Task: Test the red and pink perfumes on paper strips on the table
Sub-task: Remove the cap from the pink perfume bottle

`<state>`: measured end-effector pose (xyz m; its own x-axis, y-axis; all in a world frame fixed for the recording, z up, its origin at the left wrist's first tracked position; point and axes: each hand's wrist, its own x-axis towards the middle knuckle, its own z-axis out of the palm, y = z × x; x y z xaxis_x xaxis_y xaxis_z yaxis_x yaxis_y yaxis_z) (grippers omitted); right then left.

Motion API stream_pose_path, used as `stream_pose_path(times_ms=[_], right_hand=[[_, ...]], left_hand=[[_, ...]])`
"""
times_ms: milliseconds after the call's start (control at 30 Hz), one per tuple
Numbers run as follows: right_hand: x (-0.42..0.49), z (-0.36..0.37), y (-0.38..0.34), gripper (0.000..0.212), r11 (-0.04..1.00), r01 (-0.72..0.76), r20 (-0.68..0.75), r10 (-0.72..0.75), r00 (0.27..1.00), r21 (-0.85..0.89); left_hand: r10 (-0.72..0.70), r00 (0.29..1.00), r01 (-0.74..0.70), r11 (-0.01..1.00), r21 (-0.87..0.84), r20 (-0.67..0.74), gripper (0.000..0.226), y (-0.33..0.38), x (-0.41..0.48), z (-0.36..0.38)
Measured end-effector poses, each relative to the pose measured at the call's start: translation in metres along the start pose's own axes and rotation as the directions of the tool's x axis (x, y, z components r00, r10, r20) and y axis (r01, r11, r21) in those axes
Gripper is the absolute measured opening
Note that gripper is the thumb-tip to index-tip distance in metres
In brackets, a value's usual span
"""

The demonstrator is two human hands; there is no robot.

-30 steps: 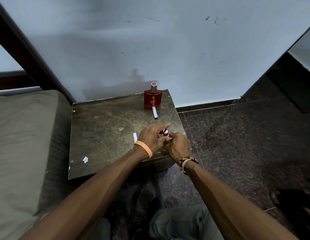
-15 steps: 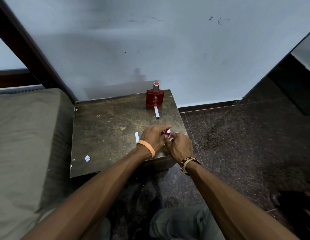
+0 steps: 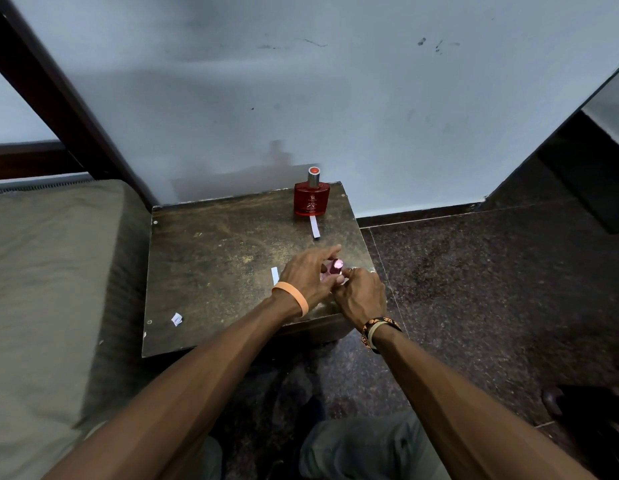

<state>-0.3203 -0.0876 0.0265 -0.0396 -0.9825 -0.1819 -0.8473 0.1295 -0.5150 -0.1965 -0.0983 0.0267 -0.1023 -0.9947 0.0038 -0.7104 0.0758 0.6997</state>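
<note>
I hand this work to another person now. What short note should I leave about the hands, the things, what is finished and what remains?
The left hand grips the pink perfume bottle, with the index finger stretched past its cap.
The right hand curls its fingers on the same bottle, near the front right edge of the table.
The red perfume bottle stands capped at the back, with a paper strip just in front of it.
The second strip lies beside the left hand.
Done: I cannot tell if either strip is sprayed.
Left: probably the pink test on the second strip.
</note>
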Motion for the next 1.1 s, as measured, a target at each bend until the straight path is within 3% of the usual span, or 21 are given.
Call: stream_pose_path(times_ms=[133, 433, 533, 633, 733, 867, 967, 1100], right_hand=[[-0.002, -0.002, 0.0, 0.029, 1.0, -0.005, 0.002, 0.005, 1.0, -0.002], [-0.003, -0.009, -0.007, 0.018, 1.0, -0.007, 0.083, 0.007, 0.997, 0.002], [-0.007, -0.009, -0.009, 0.03, 1.0, -0.018, 0.126, 0.02, 0.992, -0.018], [-0.017, -0.022, -0.013, 0.039, 0.998, -0.022, 0.074, 0.026, 0.997, -0.051], [-0.026, -0.039, -0.017, 0.047, 0.997, 0.034, -0.042, -0.031, 0.999, 0.076], [-0.036, -0.051, -0.036, 0.03, 0.953, 0.217, -0.22, -0.17, 0.961, 0.21], [-0.041, -0.052, -0.071, 0.03, 0.901, 0.353, -0.21, -0.305, 0.929, 0.251], [-0.045, -0.035, -0.122, 0.035, 0.849, 0.381, -0.153, -0.349, 0.925, 0.366]], left_hand=[[-0.01, 1.0, 0.01, 1.0, -0.008, 0.021, 0.043, 0.0, 0.0, -0.001], [-0.017, 0.999, 0.013, 0.997, -0.072, -0.049, 0.029, 0.009, -0.001, -0.012], [-0.031, 0.996, 0.021, 0.993, -0.114, -0.088, 0.03, 0.014, -0.003, -0.02], [-0.024, 0.993, 0.008, 0.991, -0.135, -0.117, 0.03, 0.017, -0.009, -0.032], [-0.024, 0.986, 0.0, 0.989, -0.147, -0.165, 0.03, 0.018, -0.015, -0.045], [-0.024, 0.969, -0.02, 0.984, -0.175, -0.245, 0.029, 0.021, -0.026, -0.066], [-0.016, 0.956, -0.053, 0.972, -0.228, -0.294, 0.033, 0.022, -0.037, -0.085], [-0.058, 0.923, -0.013, 0.983, -0.182, -0.38, 0.032, 0.002, -0.049, -0.12]])
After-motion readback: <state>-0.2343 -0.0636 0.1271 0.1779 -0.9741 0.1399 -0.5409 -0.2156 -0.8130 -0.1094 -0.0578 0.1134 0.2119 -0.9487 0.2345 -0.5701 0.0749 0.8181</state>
